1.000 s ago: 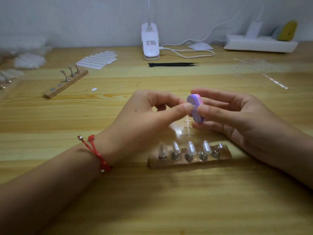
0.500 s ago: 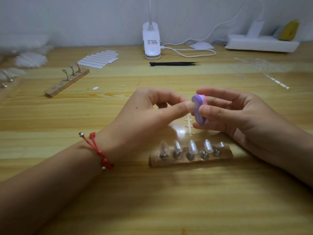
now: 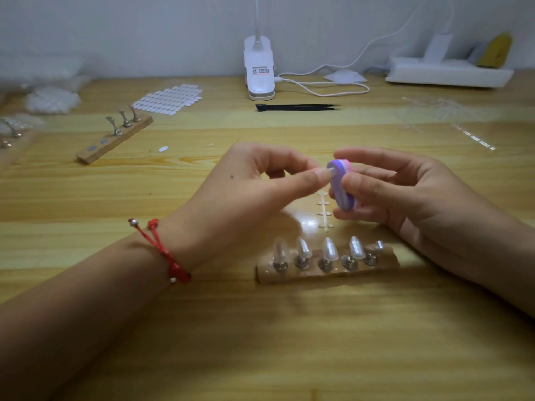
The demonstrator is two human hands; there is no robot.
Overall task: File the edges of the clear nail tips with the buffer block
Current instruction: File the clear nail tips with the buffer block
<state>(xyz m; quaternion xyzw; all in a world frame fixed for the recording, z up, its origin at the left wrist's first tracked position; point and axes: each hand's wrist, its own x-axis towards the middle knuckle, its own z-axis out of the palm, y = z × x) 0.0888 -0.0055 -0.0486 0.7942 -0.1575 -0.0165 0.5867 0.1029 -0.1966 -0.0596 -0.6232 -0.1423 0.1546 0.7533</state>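
Nearest: wooden stand [image 3: 327, 274] with mounted clear nail tips [image 3: 330, 250], between both forearms (easy to knock loose on a low stroke). Above: left hand [image 3: 254, 195] pinching one loose tip [image 3: 331, 170] against buffer block [image 3: 341, 188], clamped in right hand [image 3: 399, 192]; slick, likely to pop out under hard pressure. Farther back: tweezers [image 3: 298, 107], lamp base [image 3: 259, 82], well apart.

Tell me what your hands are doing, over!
Left hand pinches clear nail tip. Right hand grips buffer block, tip against it. Nothing blocking.
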